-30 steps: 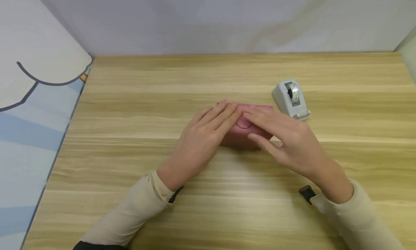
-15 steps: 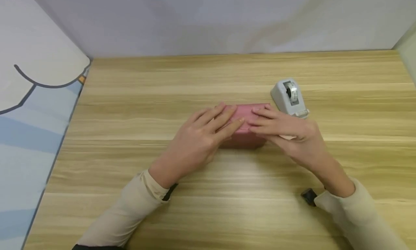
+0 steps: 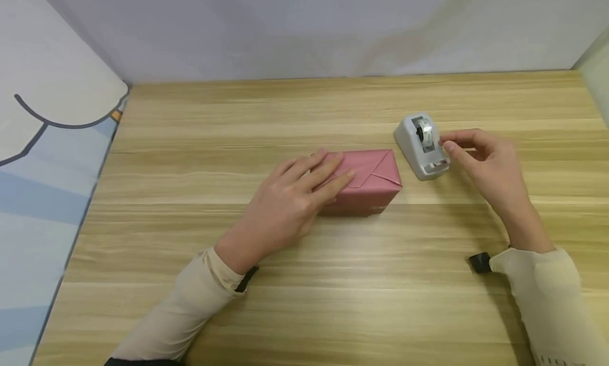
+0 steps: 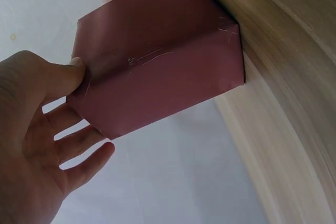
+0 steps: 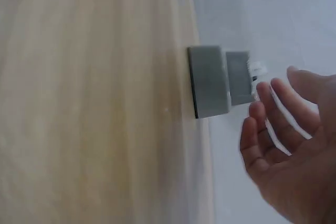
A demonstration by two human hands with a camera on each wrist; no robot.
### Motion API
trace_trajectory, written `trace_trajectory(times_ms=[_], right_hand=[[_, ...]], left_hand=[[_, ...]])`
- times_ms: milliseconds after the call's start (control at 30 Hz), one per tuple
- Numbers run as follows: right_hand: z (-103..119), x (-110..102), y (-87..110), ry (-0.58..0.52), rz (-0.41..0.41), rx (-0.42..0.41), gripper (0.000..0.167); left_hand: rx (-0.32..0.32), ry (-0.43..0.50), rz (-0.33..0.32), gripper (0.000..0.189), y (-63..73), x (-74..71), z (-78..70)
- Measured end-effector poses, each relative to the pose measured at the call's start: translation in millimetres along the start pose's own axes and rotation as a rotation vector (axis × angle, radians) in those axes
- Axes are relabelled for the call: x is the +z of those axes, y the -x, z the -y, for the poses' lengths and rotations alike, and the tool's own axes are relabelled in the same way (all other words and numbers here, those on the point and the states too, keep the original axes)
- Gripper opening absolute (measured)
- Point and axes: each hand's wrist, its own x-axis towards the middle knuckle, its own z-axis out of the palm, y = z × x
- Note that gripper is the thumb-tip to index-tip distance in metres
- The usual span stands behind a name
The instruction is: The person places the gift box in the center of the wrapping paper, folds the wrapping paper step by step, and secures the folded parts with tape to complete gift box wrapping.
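A box wrapped in pink paper (image 3: 371,197) sits on the wooden table, folded flaps creasing its top at the right end. Across its left part lies my left hand (image 3: 290,197), fingers resting extended on the top. The left wrist view shows the thumb (image 4: 73,74) touching the box's side, with the little fingertip off the edge. To the right of the box stands a grey tape dispenser (image 3: 418,154) with a roll of clear tape (image 3: 425,133). My right hand (image 3: 492,167) is beside the dispenser, thumb and index fingertips close to its right side, fingers lightly bent and holding nothing.
The wooden table (image 3: 190,144) meets a pale wall (image 3: 285,33) at the back. At the left is a panel with a cartoon print (image 3: 57,197). Black wrist devices show at both cuffs, the right one (image 3: 480,262) jutting inward.
My right hand has left the box top and moved right to the tape dispenser. The left hand has stayed on the box, whose right end is now uncovered.
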Motion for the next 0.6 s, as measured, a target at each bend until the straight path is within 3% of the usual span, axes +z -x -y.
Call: trace_trajectory(times_ms=[133,367,600], right_hand=[[-10.4,-3.3,-2.8,0.119,0.083,0.077,0.043],[-6.9,-5.0,-3.6,0.225,0.193,0.099,0.048],[-0.5,4.2,-3.0,0.213,0.186,0.107,0.044]], left_hand=[[-0.001,0.006,-0.002,0.040,0.5,1.3,0.3],[0.001,0.005,0.001,0.041,0.2,1.7,-0.3],[-0.005,0.000,0.007,0.041,0.9,1.4,-0.7]])
